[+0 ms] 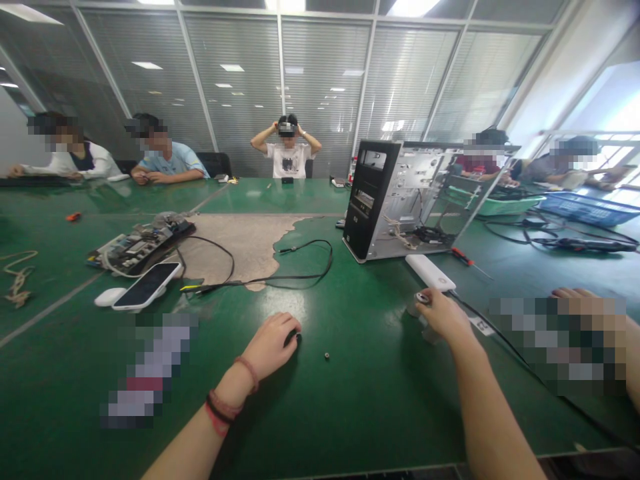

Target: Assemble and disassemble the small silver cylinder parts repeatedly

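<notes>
My left hand [273, 343] rests on the green table [350, 413], its fingers curled round a small black object [291, 335] that is mostly hidden. My right hand [443, 313] pinches a small metallic piece [423, 298] between thumb and fingers, over a clear plastic item [431, 329] on the tabletop. Between the hands, nearer the left one, lies a tiny metal part [327, 356]. A white power bank [430, 272] sits just beyond my right hand, with a black cable beside it.
An opened computer tower [370, 200] stands behind the power bank, a screwdriver [463, 257] beside it. Left are a phone [147, 285], a circuit assembly [145, 245] and cables. Another person's hand [585, 307] is at right, near baskets [593, 208]. Several people sit round the table.
</notes>
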Motion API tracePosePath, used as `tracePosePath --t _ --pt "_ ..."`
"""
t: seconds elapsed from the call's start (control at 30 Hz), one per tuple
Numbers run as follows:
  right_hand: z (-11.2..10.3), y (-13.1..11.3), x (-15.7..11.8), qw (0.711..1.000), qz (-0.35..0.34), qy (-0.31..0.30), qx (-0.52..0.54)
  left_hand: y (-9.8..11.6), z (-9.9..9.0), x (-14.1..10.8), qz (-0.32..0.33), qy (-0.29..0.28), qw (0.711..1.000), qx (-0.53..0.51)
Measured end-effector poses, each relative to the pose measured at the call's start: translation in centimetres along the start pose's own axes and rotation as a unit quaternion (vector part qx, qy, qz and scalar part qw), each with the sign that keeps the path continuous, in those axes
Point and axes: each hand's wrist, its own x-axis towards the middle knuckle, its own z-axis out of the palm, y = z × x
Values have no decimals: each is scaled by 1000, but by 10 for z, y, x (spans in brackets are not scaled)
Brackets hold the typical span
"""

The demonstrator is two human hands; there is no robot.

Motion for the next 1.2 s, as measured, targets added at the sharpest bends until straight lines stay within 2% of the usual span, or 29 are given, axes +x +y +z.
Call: tracePosePath --t 0.1,0.17,0.23,0.27,0.33,0.4,0.47,0.53,0.77,0.97,1.07,1.2 --pt "-8 -11 -4 1000 20 10 -3 1 -1 0 -3 -3 1000 -3" --pt "-15 -29 -10 997 -1 78 20 0 0 0 -6 -1 1000 -8" --pt "-21 -55 -20 983 -82 149 74 -1 1 -1 -3 7 1000 -12" --pt "-22 -70 -27 972 -146 145 114 -2 2 -1 -2 11 1000 -11" --pt "-23 -100 -46 944 -269 57 185 -2 2 -2 2 12 1000 -10" --pt "-21 -126 -66 902 -369 -80 210 -3 2 -2 3 11 1000 -7" --pt "-18 -143 -85 877 -410 -146 206 -2 2 -2 3 10 1000 -3" --pt "-15 -152 -97 867 -427 -167 195 -2 2 -1 2 10 1000 -2" --pt "-4 -157 -103 852 -439 -181 219 -1 3 0 8 15 1000 -5" --pt "-5 -153 -98 849 -441 -165 241 0 1 1 6 7 1000 -7" --pt "-12 -138 -78 871 -396 -104 270 0 1 1 7 6 1000 -11" --pt "-26 -91 -39 915 -260 66 302 0 1 0 8 7 1000 -11"
